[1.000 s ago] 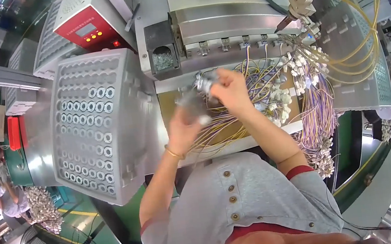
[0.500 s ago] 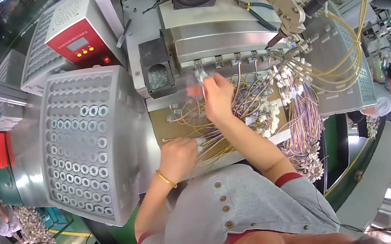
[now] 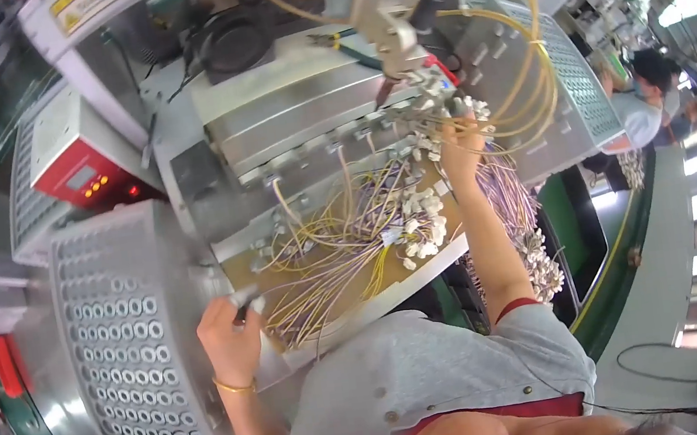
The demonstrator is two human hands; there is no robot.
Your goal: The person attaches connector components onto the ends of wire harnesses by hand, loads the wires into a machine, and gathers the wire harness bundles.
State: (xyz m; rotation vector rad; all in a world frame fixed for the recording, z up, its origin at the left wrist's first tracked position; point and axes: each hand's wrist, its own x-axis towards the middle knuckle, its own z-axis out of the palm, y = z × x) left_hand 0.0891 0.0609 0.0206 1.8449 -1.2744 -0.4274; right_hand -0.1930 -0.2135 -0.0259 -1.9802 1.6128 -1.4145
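Over wired board (image 3: 346, 262), right hand (image 3: 461, 148) stretches forward, left hand (image 3: 229, 343) curled low

A factory assembly line — grey metal machines (image 3: 299, 109), a red control box (image 3: 88, 177), bundles of yellow wires (image 3: 342, 236) with white connectors (image 3: 420, 226), another worker (image 3: 642, 104) nearby.

Yellow and pale violet wires (image 3: 343, 244) with white connectors (image 3: 420, 226) lie across a tan board (image 3: 241, 271). The perforated tray (image 3: 122, 335) is grey with rows of round holes. A red-and-white control box (image 3: 86, 164) shows orange lights. The machine block (image 3: 300, 114) is dull silver. A gold bangle (image 3: 234, 387) circles the left wrist; the shirt (image 3: 423, 384) is grey with red trim.
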